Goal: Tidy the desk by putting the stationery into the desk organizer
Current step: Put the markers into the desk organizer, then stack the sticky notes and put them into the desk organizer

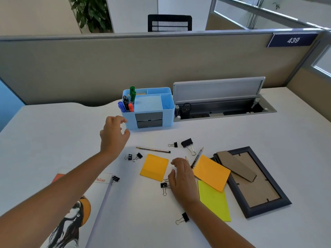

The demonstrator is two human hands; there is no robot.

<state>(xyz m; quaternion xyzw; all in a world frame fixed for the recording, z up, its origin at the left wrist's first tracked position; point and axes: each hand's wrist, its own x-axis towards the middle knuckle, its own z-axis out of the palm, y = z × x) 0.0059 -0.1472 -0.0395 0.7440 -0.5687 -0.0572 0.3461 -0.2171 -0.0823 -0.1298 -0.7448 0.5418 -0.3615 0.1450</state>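
A light blue desk organizer (166,120) stands at the back of the white desk, with several markers (127,103) upright in its left compartment. My left hand (113,135) hovers open just left of its front corner, holding nothing. My right hand (181,178) rests open, palm down, between two orange sticky pads (154,167) (211,172). A pencil (153,150) lies between hands and organizer. Another pencil and a pen (197,157) poke out by my right fingertips. Several black binder clips (187,143) are scattered around. A yellow-green pad (215,201) lies to the right.
A dark picture frame (258,210) lies face down at the right. A magazine (78,212) lies under my left forearm. An open cable tray (222,108) sits in the desk beside the organizer. A beige partition (125,68) closes the back.
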